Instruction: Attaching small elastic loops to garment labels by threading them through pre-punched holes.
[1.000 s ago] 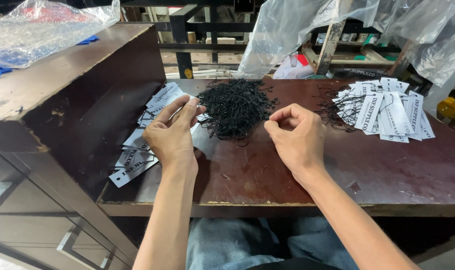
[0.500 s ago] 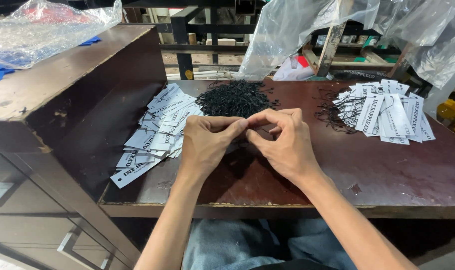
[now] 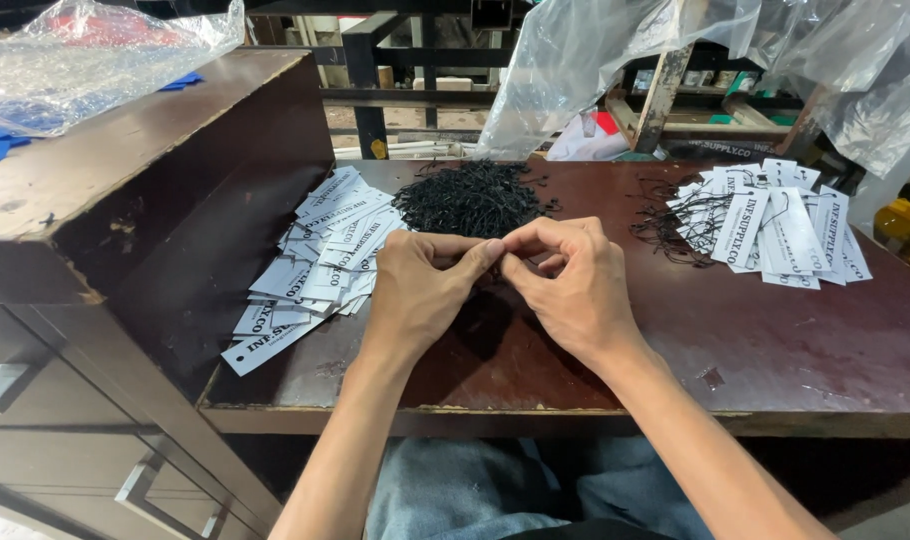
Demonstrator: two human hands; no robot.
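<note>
My left hand (image 3: 420, 285) and my right hand (image 3: 575, 285) meet fingertip to fingertip above the middle of the dark brown table (image 3: 775, 340). Both pinch what looks like a thin black string, mostly hidden by the fingers. Just behind the hands lies a heap of black strings (image 3: 470, 195). A spread pile of white paper tags (image 3: 320, 260) lies to the left of my left hand. To the right, a second pile of white tags with black strings attached (image 3: 775, 225) rests on the table.
A tall brown cabinet (image 3: 125, 190) with drawers stands at the left, with a clear plastic bag (image 3: 85, 60) on top. Plastic sheeting (image 3: 595, 60) and a metal frame (image 3: 375, 80) stand behind the table. My knees in blue trousers (image 3: 475, 490) are below the table edge.
My left hand left the tag pile at the left and came to the middle. Both hands now meet, fingertips pinched together.
</note>
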